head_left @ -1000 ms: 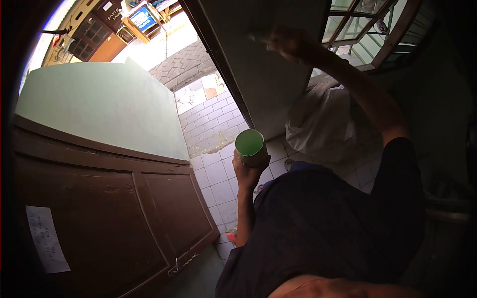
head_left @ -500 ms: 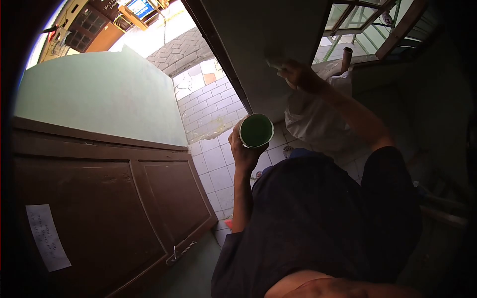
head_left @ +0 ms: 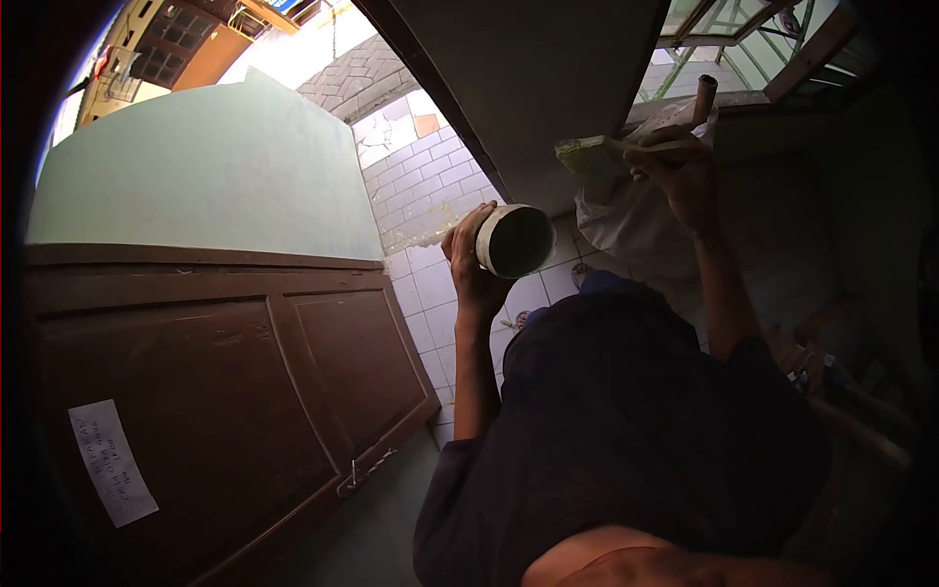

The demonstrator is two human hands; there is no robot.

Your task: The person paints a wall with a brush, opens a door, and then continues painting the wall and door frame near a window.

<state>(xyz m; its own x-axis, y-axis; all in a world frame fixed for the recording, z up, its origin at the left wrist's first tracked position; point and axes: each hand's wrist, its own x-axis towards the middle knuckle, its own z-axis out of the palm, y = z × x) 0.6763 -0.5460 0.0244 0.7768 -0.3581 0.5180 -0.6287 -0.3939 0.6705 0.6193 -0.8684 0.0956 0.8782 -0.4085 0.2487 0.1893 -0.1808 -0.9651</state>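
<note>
My left hand [head_left: 471, 272] is wrapped round the side of a white paint can [head_left: 486, 247], which is tilted so that its dark green inside shows. How much paint it holds is too dark to make out. My right hand [head_left: 688, 176] is closed on the handle of a paintbrush [head_left: 585, 155]. Pale green paint coats the bristles, which point left, up and to the right of the can. The bristles appear in front of the dark wall [head_left: 528, 88]; whether they touch it I cannot tell.
At left a brown panelled door [head_left: 186, 391] carries a handwritten paper [head_left: 112, 462]. A pale green wall [head_left: 215, 181] rises above it. White tiles [head_left: 430, 293] cover the floor. A plastic sack [head_left: 626, 220] lies below the open window [head_left: 748, 59], near an upright brown tube [head_left: 704, 96].
My right hand has drawn back to the right with the paintbrush, whose bristles now show clearly. The can in my left hand has tipped, its opening turned more to the right.
</note>
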